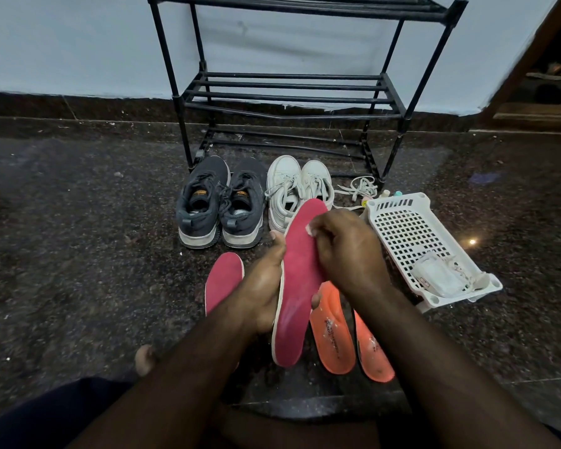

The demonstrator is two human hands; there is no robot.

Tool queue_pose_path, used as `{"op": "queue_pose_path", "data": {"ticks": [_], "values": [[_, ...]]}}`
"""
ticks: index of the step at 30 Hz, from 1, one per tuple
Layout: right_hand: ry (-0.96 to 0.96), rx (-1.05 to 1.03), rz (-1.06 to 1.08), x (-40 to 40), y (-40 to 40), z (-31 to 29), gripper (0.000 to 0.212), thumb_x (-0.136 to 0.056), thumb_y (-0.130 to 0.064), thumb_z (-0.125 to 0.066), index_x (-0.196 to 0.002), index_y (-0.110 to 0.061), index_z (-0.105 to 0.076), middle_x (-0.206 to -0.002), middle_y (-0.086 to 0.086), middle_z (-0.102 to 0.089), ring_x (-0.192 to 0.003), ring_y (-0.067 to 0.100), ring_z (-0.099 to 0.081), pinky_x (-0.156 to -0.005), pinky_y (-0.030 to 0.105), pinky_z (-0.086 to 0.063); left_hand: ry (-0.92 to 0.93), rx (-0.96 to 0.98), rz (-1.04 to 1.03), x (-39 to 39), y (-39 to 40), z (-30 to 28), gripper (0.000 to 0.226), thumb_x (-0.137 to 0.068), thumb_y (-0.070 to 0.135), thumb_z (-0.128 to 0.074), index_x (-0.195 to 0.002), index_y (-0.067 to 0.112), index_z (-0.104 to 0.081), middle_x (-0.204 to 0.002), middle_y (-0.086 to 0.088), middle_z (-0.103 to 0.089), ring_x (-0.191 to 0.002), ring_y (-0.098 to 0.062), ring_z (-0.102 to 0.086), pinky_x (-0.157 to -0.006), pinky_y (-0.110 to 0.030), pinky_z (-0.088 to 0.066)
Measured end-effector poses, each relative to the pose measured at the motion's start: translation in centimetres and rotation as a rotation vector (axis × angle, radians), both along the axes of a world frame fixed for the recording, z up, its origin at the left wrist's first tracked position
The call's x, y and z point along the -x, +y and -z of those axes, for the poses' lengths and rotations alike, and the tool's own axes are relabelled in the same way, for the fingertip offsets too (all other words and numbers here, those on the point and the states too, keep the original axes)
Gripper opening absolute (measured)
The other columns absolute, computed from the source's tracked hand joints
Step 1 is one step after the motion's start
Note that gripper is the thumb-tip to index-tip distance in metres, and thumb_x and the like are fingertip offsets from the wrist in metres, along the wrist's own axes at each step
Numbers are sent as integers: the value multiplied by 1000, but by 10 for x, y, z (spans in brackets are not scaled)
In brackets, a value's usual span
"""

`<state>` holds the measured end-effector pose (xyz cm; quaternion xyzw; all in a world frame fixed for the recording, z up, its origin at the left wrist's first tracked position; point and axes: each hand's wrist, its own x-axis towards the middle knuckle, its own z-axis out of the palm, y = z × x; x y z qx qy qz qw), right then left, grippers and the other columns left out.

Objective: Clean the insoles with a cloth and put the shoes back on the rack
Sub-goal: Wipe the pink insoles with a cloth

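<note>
My left hand (262, 286) grips a red insole (297, 286) from underneath, holding it up over the floor. My right hand (347, 251) presses a small white cloth (310, 229) against the insole's upper part; only a sliver of cloth shows past the fingers. A second red insole (222, 281) lies on the floor to the left. Two orange insoles (332, 332) lie to the right, partly under my right forearm. A pair of grey shoes (219, 205) and a pair of white shoes (297, 189) stand before the black shoe rack (285, 92).
A white plastic basket (412, 228) with a white packet sits on the floor at right. Loose white laces (358, 187) and small bottles lie by the rack's right leg. The floor is dark speckled stone. My foot (146, 359) shows at lower left.
</note>
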<state>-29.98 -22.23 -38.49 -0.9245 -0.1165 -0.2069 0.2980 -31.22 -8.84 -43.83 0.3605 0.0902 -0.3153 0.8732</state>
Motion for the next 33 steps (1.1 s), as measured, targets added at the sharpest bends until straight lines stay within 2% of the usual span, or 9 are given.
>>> {"op": "queue_pose_path", "data": {"ticks": [2, 8, 13, 18, 21, 24, 26, 29, 33], "values": [[-2, -44, 33, 1, -2, -2, 13, -80, -1, -67, -85, -13, -70, -87, 0, -69, -84, 16, -61, -83, 23, -42, 2, -15, 14, 1, -1, -2, 79, -84, 79, -30, -103, 20, -80, -97, -14, -65, -82, -31, -51, -70, -42, -44], [3, 18, -114, 7, 12, 2, 10, -81, -7, -65, -87, -13, -70, -85, 1, -69, -84, 21, -63, -79, 35, -47, 18, 3, -2, 0, -2, 1, 76, -83, 78, -37, -108, 19, -79, -110, -18, -59, -93, -32, -53, -82, -45, -43], [-1, -18, 42, -2, -2, 1, 12, -85, -8, -67, -94, -11, -73, -93, 4, -69, -90, 22, -62, -84, 24, -40, 12, -3, 47, 2, -2, -4, 79, -81, 77, -37, -113, 14, -73, -95, -17, -64, -77, -31, -53, -68, -42, -46], [26, 17, -133, 8, 15, 7, 18, -83, -8, -65, -97, -12, -75, -92, 3, -69, -87, 19, -64, -83, 24, -44, 21, 42, 1, 1, -2, -7, 77, -92, 76, -26, -103, 22, -79, -105, -13, -62, -90, -30, -53, -78, -42, -44], [30, 10, -68, 1, 5, 2, 16, -84, -6, -69, -97, -12, -76, -93, 3, -71, -88, 19, -66, -87, 8, -37, 16, 8, 16, 2, -1, -9, 76, -85, 78, -31, -101, 22, -80, -102, -14, -60, -86, -30, -52, -70, -42, -47], [130, -227, 26, -2, -7, -6, 13, -88, -17, -70, -99, -21, -75, -95, -5, -71, -91, 11, -66, -90, 18, -46, 28, 17, 7, 3, 0, -12, 83, -84, 79, -32, -107, 15, -78, -110, -18, -64, -96, -32, -54, -74, -43, -47], [184, -497, 27, -4, -9, -15, 12, -89, -18, -70, -98, -26, -72, -95, -6, -72, -85, 8, -68, -78, 30, -55, 32, 3, -6, 3, 1, -15, 86, -87, 79, -25, -100, 14, -81, -98, -17, -70, -89, -30, -57, -67, -37, -51], [240, -780, -21, -6, -11, -28, 20, -92, -5, -64, -99, -22, -68, -100, 8, -70, -72, 16, -70, -62, 31, -56, 30, 6, 3, 3, 4, -19, 87, -92, 76, -21, -92, 14, -82, -89, -14, -73, -87, -28, -58, -65, -34, -53], [227, -734, -14, -7, -20, -30, 29, -84, 3, -69, -95, -23, -74, -108, 3, -70, -93, 13, -70, -83, 38, -59, 53, 5, -22, 2, 8, -17, 84, -96, 72, -24, -94, 11, -82, -95, -16, -74, -87, -28, -68, -75, -39, -48]]}}
